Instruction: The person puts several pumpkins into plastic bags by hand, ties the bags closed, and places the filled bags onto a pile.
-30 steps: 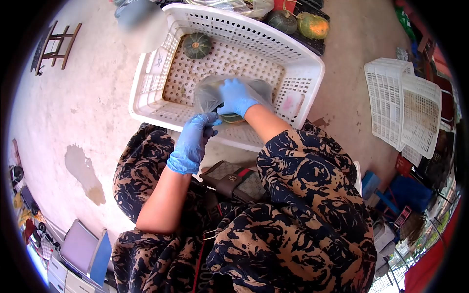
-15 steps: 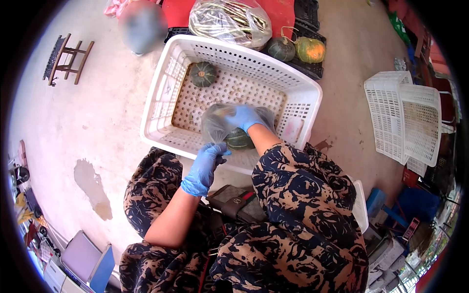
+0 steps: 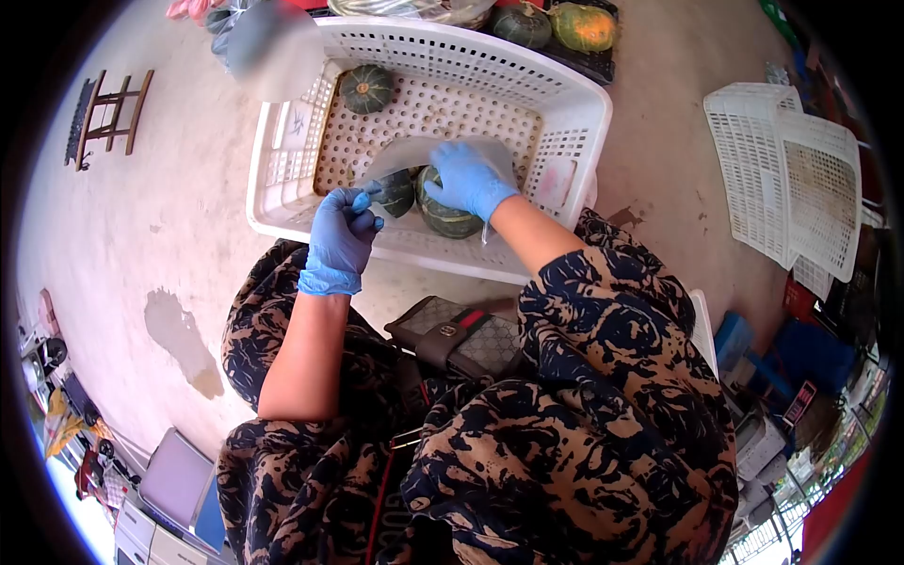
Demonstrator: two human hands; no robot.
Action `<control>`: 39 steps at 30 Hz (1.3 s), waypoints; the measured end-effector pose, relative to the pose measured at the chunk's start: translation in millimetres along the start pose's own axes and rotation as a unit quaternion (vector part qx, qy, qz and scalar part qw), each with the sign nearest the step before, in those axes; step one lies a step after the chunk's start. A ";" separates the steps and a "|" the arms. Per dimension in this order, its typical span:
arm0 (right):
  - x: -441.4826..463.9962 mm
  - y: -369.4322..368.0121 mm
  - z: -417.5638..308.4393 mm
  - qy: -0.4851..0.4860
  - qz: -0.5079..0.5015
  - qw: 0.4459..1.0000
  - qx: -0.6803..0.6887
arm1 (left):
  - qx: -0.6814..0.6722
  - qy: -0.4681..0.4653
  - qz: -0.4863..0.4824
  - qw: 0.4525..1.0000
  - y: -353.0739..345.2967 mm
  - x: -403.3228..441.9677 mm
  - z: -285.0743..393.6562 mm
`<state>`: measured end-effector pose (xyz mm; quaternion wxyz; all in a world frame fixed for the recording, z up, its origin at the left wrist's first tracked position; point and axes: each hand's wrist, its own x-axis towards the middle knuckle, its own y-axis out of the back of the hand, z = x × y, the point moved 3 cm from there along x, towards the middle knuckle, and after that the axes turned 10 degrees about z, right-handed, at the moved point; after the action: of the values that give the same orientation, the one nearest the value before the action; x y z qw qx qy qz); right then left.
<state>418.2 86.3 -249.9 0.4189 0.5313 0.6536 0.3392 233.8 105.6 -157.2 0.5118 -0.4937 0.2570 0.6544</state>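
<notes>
Two dark green pumpkins lie side by side at the near side of a white perforated plastic crate (image 3: 377,242): a larger striped pumpkin (image 3: 450,218) and a partly covered pumpkin (image 3: 395,194). A clear plastic bag (image 3: 403,153) stretches over them. My left hand (image 3: 341,237), in a blue glove, is closed, pinching the bag's left edge above the crate's near rim. Over the striped pumpkin, my right hand (image 3: 468,179), also blue-gloved, has its fingers stretched out against the bag. Another small pumpkin (image 3: 367,88) sits at the crate's far left.
Beyond the crate, a green pumpkin (image 3: 522,25) and an orange-green pumpkin (image 3: 584,27) rest on a black crate. White crates (image 3: 749,179) stand at the right, and a folding stool (image 3: 115,115) at the left. A brown handbag (image 3: 457,334) is at my lap.
The view has shifted, putting the crate higher in frame. My left hand has moved left, drawing the bag wider. My right hand's fingers have spread, and both near pumpkins show more clearly.
</notes>
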 end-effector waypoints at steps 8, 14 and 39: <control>-64.7 -10.6 12.5 -0.028 -0.025 0.999 0.037 | 0.118 -0.015 -0.024 0.993 9.7 10.2 -9.5; -113.2 60.5 32.3 -0.163 0.025 0.984 -0.072 | 0.190 -0.053 -0.080 0.977 16.4 23.7 -14.3; -15.8 -24.7 -68.3 0.067 0.044 0.997 0.024 | 0.169 -0.095 -0.154 0.969 28.9 20.4 -25.6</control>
<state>347.4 65.9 -240.3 0.3464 0.5455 0.6640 0.3762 217.2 82.6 -190.4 0.7044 -0.3694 0.2353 0.5586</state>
